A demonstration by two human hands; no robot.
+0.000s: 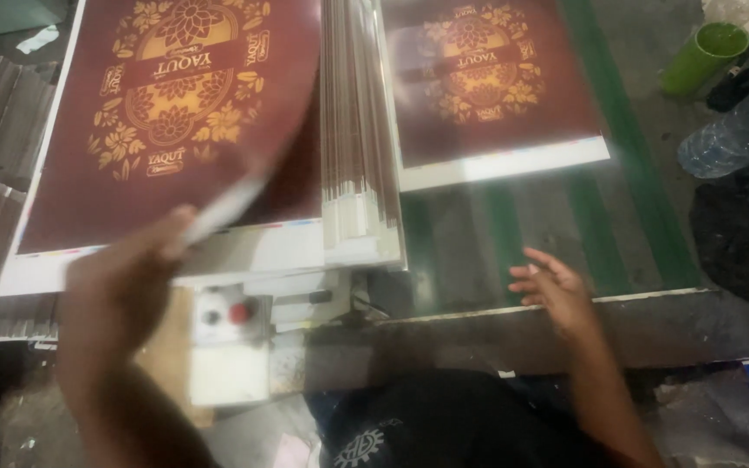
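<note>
The left hand (123,277) has its grip closed on the near edge of a dark red printed sheet (184,130), lifting that edge off the tall stack of sheets (361,173). The right hand (552,290) hovers open and empty over the green-striped surface (617,234), near a second printed sheet (491,87) lying flat there.

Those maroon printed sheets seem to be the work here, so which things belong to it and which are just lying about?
In use:
left hand lifting the top printed sheet
sheet stack
sheet on the green-belt conveyor
right hand over the belts

Lying about:
green cup
plastic bottle
</note>
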